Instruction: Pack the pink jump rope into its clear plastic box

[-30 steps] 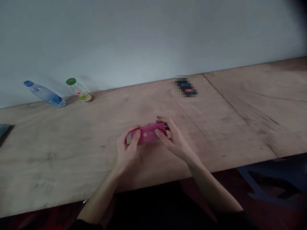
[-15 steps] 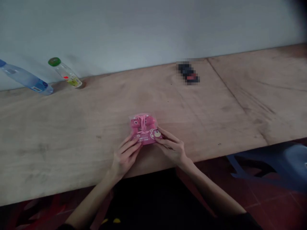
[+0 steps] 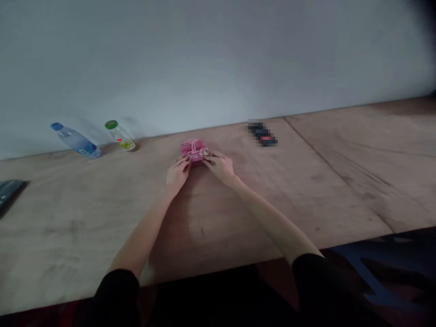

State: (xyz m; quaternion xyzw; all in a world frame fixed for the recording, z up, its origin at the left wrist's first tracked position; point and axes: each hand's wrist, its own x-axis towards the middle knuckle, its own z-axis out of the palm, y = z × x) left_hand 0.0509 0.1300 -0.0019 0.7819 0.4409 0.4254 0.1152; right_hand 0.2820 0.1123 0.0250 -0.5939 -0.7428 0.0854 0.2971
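A pink package with a clear upper part rests on the table towards the wall. Inside it, a looped pink cord runs between rounded pink pieces that look like handles, and a bear's face is printed near its right corner. The fingers of my left hand grip its lower left corner. On the right side, my right hand pinches the corner by the bear print, thumb below and fingers above. Both arms reach forward over the wooden table.
A blue-capped plastic bottle and a green-capped bottle stand by the wall at the left. A dark pixelated item lies right of the package. A dark flat object is at the left edge; a blue stool is below right.
Both hands have carried the package away from me, towards the wall. The view has tilted up and shifted left, bringing the dark flat object into sight.
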